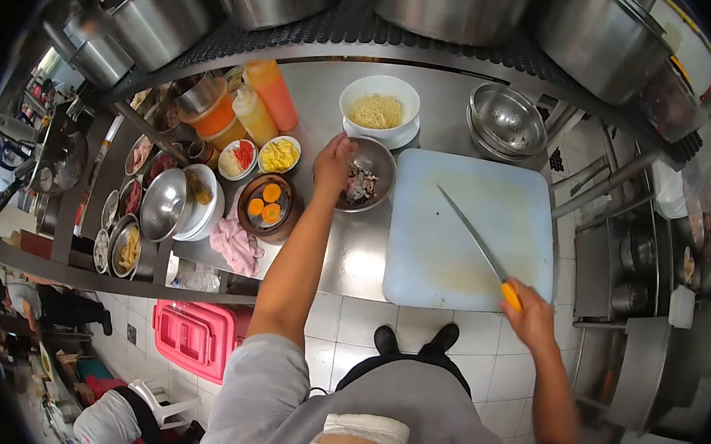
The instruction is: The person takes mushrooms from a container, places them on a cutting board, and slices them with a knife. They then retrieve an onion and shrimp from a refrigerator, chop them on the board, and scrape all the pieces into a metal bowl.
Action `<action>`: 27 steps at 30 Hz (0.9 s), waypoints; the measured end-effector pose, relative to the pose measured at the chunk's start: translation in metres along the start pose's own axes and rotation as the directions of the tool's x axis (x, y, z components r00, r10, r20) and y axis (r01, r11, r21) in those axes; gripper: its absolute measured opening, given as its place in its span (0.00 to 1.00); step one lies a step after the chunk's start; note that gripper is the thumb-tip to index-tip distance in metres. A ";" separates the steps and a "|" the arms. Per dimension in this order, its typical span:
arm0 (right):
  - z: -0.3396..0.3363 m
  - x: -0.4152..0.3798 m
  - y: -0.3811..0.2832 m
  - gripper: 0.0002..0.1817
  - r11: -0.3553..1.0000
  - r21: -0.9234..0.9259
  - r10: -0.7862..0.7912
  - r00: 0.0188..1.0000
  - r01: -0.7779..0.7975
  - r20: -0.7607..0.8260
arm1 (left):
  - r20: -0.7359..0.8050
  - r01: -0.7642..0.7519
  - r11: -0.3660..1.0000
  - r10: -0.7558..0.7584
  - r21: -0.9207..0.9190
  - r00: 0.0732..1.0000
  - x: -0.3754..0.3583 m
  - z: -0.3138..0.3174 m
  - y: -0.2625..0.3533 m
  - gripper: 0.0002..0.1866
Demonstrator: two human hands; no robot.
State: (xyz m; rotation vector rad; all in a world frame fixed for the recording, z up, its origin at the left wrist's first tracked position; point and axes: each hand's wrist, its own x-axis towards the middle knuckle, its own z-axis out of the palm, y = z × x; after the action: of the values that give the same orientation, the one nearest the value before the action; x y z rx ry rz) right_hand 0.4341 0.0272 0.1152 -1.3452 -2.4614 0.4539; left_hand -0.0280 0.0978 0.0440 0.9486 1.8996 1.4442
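Observation:
My right hand (530, 313) is wrapped round the yellow handle of a long knife (475, 233), whose blade points up and left over the light blue cutting board (425, 258). My left hand (336, 163) is at the upper left rim of a metal bowl (382, 188) holding chopped greyish and reddish pieces (360, 183). Its fingers are bent together over that rim; whether they grip it or hold something small is hard to make out. Just behind the bowl stands a white bowl of noodles (376, 112). Left of my forearm is a round brown container (269, 208) with orange slices.
Sauce bottles (270, 95), small bowls of yellow pieces (278, 154) and a pink cloth (237, 244) lie to the left. Metal colanders (508, 120) stand at the back right. A shelf with large pots (455, 1) overhangs the counter. Two people are at the far left.

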 end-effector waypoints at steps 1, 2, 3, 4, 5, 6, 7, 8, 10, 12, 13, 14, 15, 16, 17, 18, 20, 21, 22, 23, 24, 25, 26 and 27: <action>0.001 0.004 0.008 0.21 1.000 0.001 0.003 1.000 -0.003 0.002 | 0.002 0.003 1.000 -0.003 0.001 1.000 -0.012 -0.002 0.014 0.27; 0.002 0.012 0.015 0.23 0.999 0.000 0.052 0.997 -0.052 0.048 | 0.092 0.148 0.903 -0.121 -0.403 0.988 -0.025 -0.005 0.029 0.32; 0.003 0.020 0.019 0.26 0.995 0.000 0.095 0.991 -0.096 0.090 | 0.215 0.283 0.633 -0.184 -0.721 0.959 -0.034 -0.010 0.041 0.38; 0.002 0.025 0.020 0.23 0.989 -0.013 0.145 0.976 -0.145 0.162 | 0.347 0.310 0.550 -0.039 -0.775 0.937 -0.036 -0.016 0.035 0.47; 0.004 0.034 0.018 0.23 0.992 -0.012 0.129 0.978 -0.128 0.163 | 0.332 0.296 0.550 -0.037 -0.781 0.943 -0.038 -0.019 0.035 0.47; 0.008 0.045 0.016 0.22 0.999 0.036 0.025 0.999 -0.027 0.047 | 0.323 0.310 0.408 -0.039 -0.859 0.946 -0.042 -0.018 0.035 0.46; 0.010 0.054 0.008 0.20 0.994 0.077 -0.070 0.995 0.076 -0.073 | 0.317 0.316 0.258 -0.041 -0.913 0.948 -0.044 -0.017 0.034 0.46; 0.016 0.067 -0.006 0.19 0.971 0.194 -0.130 0.989 0.140 -0.065 | 0.294 0.298 0.211 -0.050 -0.931 0.954 -0.047 -0.016 0.034 0.46; 0.027 0.105 -0.064 0.19 0.858 0.345 -0.375 0.923 0.381 -0.086 | 0.257 0.264 0.177 -0.061 -0.948 0.965 -0.054 -0.013 0.034 0.46; 0.047 0.133 -0.120 0.24 0.709 0.400 -0.613 0.788 0.581 -0.056 | 0.181 0.191 0.158 -0.078 -0.969 0.980 -0.060 -0.008 0.039 0.47; 0.056 0.144 -0.145 0.26 0.615 0.426 -0.711 0.700 0.664 -0.065 | 0.162 0.172 0.161 -0.074 -0.972 0.984 -0.063 -0.007 0.043 0.47; 0.067 0.151 -0.162 0.27 0.569 0.464 -0.745 0.665 0.679 -0.059 | 0.164 0.179 0.190 -0.088 -0.965 0.982 -0.067 -0.008 0.047 0.51; 0.082 0.159 -0.171 0.28 0.522 0.502 -0.777 0.628 0.690 -0.055 | 0.167 0.186 0.219 -0.103 -0.958 0.980 -0.070 -0.010 0.050 0.55; 0.105 0.170 -0.170 0.28 0.500 0.515 -0.772 0.628 0.697 -0.100 | 0.199 0.215 0.242 -0.088 -0.946 0.976 -0.071 -0.016 0.051 0.56; 0.122 0.186 -0.164 0.28 0.486 0.518 -0.781 0.616 0.704 -0.104 | 0.183 0.199 0.245 -0.086 -0.949 0.979 -0.075 -0.021 0.052 0.56; 0.134 0.208 -0.154 0.28 0.597 0.370 -0.759 0.650 0.712 -0.026 | 0.201 0.213 0.216 -0.075 -0.953 0.977 -0.080 -0.025 0.055 0.57; 0.138 0.233 -0.143 0.29 0.724 0.214 -0.680 0.731 0.656 0.055 | 0.239 0.252 0.219 -0.083 -0.943 0.967 -0.089 -0.034 0.057 0.58; 0.134 0.234 -0.148 0.29 0.716 0.221 -0.687 0.724 0.662 0.058 | 0.228 0.242 0.220 -0.089 -0.945 0.970 -0.091 -0.036 0.057 0.58; 0.124 0.235 -0.156 0.28 0.647 0.301 -0.734 0.679 0.700 0.000 | 0.215 0.234 0.203 -0.108 -0.951 0.970 -0.090 -0.036 0.058 0.58; 0.120 0.235 -0.162 0.27 0.572 0.376 -0.770 0.635 0.729 -0.058 | 0.207 0.229 0.184 -0.132 -0.956 0.969 -0.092 -0.035 0.057 0.57; 0.124 0.233 -0.168 0.25 0.504 0.383 -0.814 0.574 0.774 -0.089 | 0.200 0.222 0.180 -0.131 -0.958 0.971 -0.094 -0.035 0.057 0.57; 0.134 0.239 -0.163 0.25 0.501 0.380 -0.817 0.570 0.777 -0.087 | 0.216 0.236 0.177 -0.123 -0.956 0.969 -0.096 -0.035 0.058 0.56; 0.149 0.247 -0.156 0.25 0.580 0.373 -0.770 0.637 0.724 -0.038 | 0.235 0.253 0.173 -0.116 -0.952 0.965 -0.098 -0.036 0.059 0.56; 0.161 0.256 -0.149 0.24 0.651 0.361 -0.719 0.695 0.668 0.009 | 0.230 0.247 0.168 -0.114 -0.954 0.966 -0.101 -0.042 0.065 0.56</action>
State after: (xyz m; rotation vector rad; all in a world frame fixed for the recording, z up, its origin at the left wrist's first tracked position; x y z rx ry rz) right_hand 0.1245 0.1475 0.0586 -0.1637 -2.6140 0.7357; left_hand 0.0107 0.0034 0.1193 0.0838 0.5373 1.9216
